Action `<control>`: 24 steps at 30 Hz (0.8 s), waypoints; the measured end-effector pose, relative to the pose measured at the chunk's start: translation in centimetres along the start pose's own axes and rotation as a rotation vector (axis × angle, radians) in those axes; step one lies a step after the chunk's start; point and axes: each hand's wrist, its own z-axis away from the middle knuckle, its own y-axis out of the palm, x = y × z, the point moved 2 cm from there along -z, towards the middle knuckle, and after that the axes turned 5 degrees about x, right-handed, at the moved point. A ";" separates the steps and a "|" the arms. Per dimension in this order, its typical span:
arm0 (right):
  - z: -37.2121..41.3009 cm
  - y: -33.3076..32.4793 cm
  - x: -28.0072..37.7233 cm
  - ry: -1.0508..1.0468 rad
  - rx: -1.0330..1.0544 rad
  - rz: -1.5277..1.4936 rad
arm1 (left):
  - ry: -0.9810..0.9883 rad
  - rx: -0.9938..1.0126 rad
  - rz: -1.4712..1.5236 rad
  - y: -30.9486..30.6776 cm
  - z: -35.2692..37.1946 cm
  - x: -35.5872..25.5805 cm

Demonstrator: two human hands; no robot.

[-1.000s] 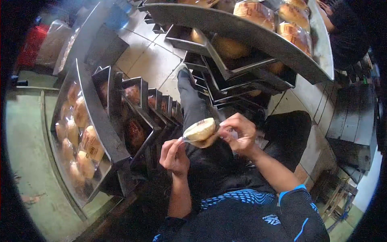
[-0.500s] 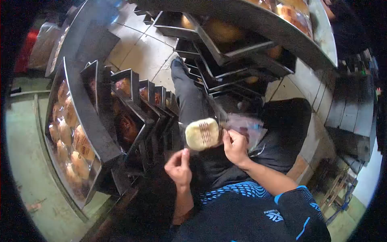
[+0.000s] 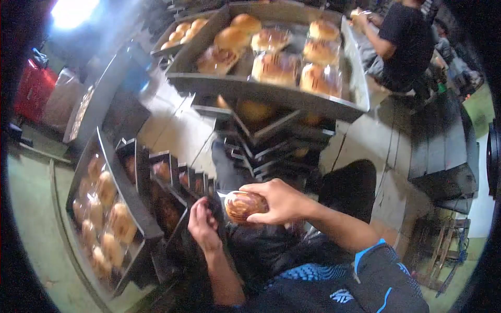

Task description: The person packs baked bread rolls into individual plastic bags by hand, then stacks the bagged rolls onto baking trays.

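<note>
We have a small, round, brown-topped bun with dark markings (image 3: 246, 207) in our right hand (image 3: 276, 201), thumb on one side and fingers over the other. Our left hand (image 3: 203, 227) is half open beside it, fingers loosely curled, with nothing in it that we can make out. The bun sits above our lap, between the two stacks of trays.

The bun looks soft, so too hard a squeeze could dent it or crack its glossy top. Its pale edge shines like thin clear film, but we cannot tell whether any wrapping is closed; a loose fold could slip or tear under our thumb. With only one hand on it, a weak hold could drop it onto our dark trousers (image 3: 349, 188) or the pale tiled floor (image 3: 175, 122).

Close to our left hand, the upright edges of the angled black metal trays (image 3: 177, 182) could catch a sleeve or knuckle. The long grey metal tray of wrapped buns (image 3: 128, 182) slants beside them. Ahead, the broad grey metal tray of bagged buns (image 3: 235, 84) tops another stack and blocks a straight reach forward. A co-worker in black (image 3: 407, 44) sits beyond it, well apart.
</note>
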 end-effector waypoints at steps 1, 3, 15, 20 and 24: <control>1.3 -2.1 1.0 -0.153 -0.163 -0.051 | 0.049 0.026 0.043 -0.4 -0.2 1.1; 3.3 -7.8 5.0 -0.262 -0.375 -0.036 | 0.062 0.076 0.062 0.9 -0.8 2.6; 3.0 -16.2 6.6 -0.497 -0.868 0.863 | 0.189 0.981 -0.972 12.6 1.5 16.0; 6.7 1.0 -13.2 -0.132 -0.259 0.597 | 0.272 0.991 -0.627 11.3 2.1 12.5; 9.8 4.7 -15.4 0.256 -0.484 0.077 | 0.305 0.871 -0.892 11.7 3.4 13.0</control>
